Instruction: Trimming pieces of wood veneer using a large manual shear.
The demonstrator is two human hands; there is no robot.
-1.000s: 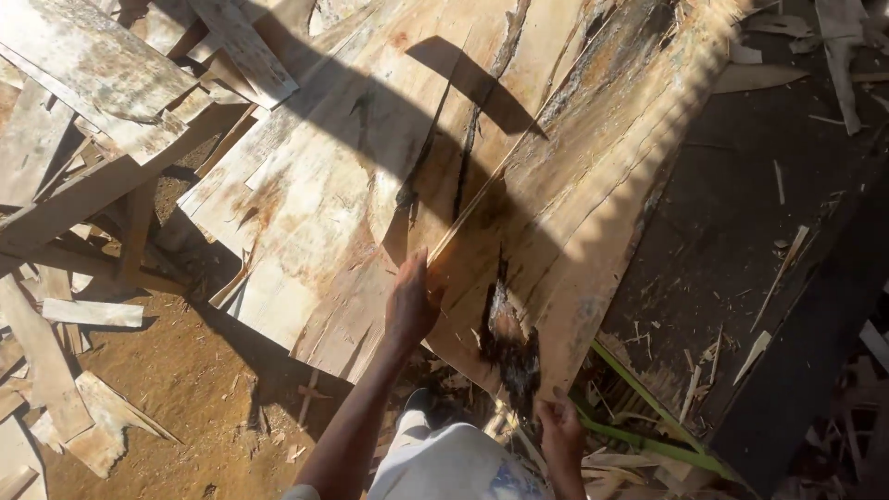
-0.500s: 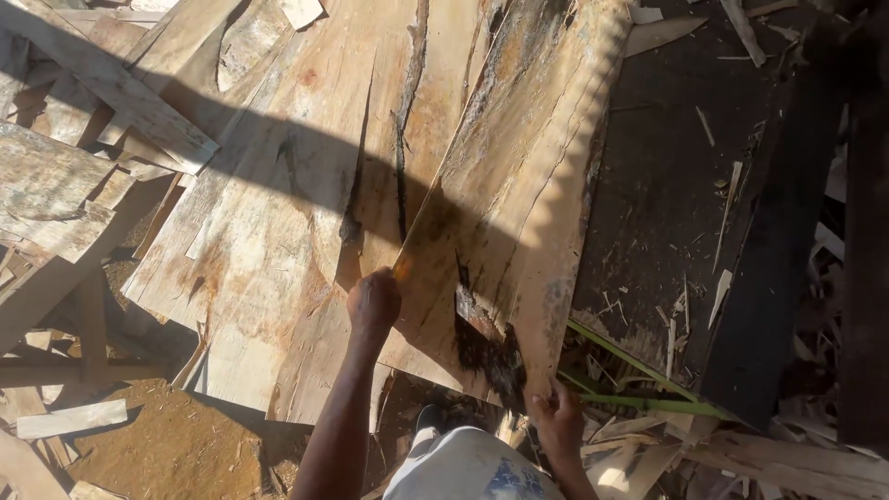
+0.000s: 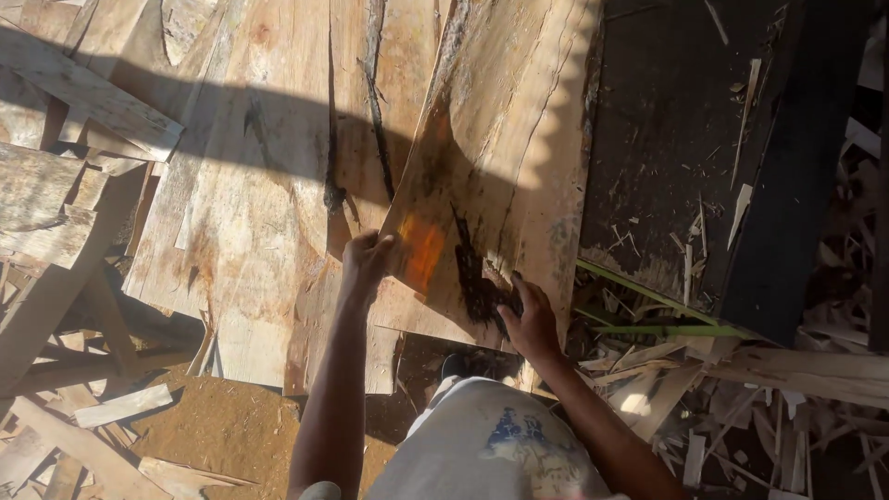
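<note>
- The top veneer sheet (image 3: pixel 500 176) is gripped at its near edge by both hands: left hand (image 3: pixel 366 264), right hand (image 3: pixel 528 319).
- Its long axis runs away from the person, over the stack (image 3: pixel 259 185).

Your left hand (image 3: pixel 364 264) grips the near left edge of a thin wood sheet (image 3: pixel 500 157); your right hand (image 3: pixel 530 319) clasps its dark, ragged lower edge, above stacked sheets (image 3: pixel 269 194).
</note>
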